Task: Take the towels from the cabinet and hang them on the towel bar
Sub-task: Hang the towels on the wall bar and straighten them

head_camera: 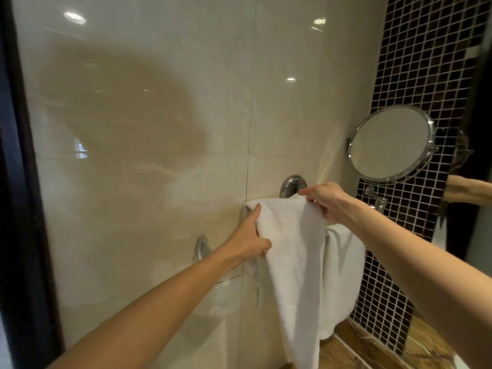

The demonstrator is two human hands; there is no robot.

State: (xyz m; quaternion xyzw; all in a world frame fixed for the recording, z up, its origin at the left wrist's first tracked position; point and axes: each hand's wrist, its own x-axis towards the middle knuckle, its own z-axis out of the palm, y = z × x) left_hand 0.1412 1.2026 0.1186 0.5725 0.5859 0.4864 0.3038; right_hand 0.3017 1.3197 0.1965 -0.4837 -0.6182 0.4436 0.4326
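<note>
While the left hand [250, 241] and right hand [326, 199] grip its top edge, the white towel [295, 262] hangs creased.

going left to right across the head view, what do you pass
dark frame → lower chrome mount → left hand → white towel → right hand → round mirror → black mosaic tiles

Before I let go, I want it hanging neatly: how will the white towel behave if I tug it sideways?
Probably floppy: the towel drapes in soft folds between left hand and right hand. Likely light: a fingertip pinch holds it up. It may bunch rather than slide: its left edge is crumpled.
</note>
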